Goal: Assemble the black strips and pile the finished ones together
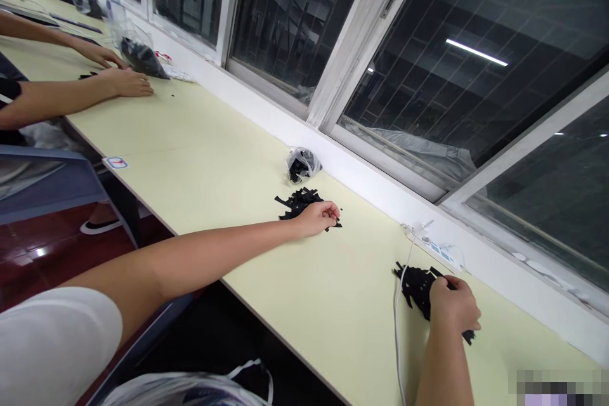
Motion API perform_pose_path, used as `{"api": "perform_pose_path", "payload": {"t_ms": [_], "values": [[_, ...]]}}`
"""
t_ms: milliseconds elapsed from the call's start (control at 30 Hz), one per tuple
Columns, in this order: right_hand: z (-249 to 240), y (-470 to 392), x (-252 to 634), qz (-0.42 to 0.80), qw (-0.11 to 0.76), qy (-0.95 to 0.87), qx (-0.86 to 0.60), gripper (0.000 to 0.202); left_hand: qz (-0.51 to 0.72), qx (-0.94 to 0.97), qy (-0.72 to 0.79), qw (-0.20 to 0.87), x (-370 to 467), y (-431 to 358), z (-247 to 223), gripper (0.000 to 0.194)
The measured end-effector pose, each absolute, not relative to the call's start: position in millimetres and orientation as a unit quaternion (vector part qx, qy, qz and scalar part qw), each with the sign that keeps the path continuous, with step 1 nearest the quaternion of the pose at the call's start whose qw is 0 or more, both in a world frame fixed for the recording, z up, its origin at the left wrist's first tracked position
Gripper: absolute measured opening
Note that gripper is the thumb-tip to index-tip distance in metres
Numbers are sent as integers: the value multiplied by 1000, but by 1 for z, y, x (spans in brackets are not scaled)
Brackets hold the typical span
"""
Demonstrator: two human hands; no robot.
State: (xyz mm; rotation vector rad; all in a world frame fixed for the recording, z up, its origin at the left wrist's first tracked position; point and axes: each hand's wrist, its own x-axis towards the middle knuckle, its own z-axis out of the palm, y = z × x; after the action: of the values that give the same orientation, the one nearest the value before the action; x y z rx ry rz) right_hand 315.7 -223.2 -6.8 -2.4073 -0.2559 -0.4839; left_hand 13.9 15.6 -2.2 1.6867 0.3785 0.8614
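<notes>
My left hand point(318, 218) reaches across the pale table to a loose pile of short black strips point(299, 202). Its fingers are pinched together at the pile's right edge, with a small black piece at the fingertips. Farther right, my right hand point(454, 304) is over a second pile of black strips point(417, 285), its fingers curled around a black strip. Part of this pile is hidden under the hand. A clear plastic bag point(303, 165) with black pieces inside stands just behind the first pile.
A white cable point(397, 323) runs over the table beside the right pile. Another person's hands point(126, 81) work at the far left near a bag of black items point(140, 56). A white ledge and windows line the back. A blue chair point(52, 184) stands at left.
</notes>
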Motion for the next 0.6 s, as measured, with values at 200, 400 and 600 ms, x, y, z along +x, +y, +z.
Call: {"api": "perform_pose_path", "payload": {"t_ms": [200, 400, 600], "values": [[-22, -209, 298, -300, 280, -120, -904, 38, 394, 821, 179, 373, 4, 26, 0, 18], [-16, -188, 269, -335, 283, -219, -872, 38, 297, 938, 129, 127, 2, 25, -11, 27], [-14, -169, 242, -332, 274, -315, -846, 36, 212, 972, 86, 61, 4, 23, -20, 25]]}}
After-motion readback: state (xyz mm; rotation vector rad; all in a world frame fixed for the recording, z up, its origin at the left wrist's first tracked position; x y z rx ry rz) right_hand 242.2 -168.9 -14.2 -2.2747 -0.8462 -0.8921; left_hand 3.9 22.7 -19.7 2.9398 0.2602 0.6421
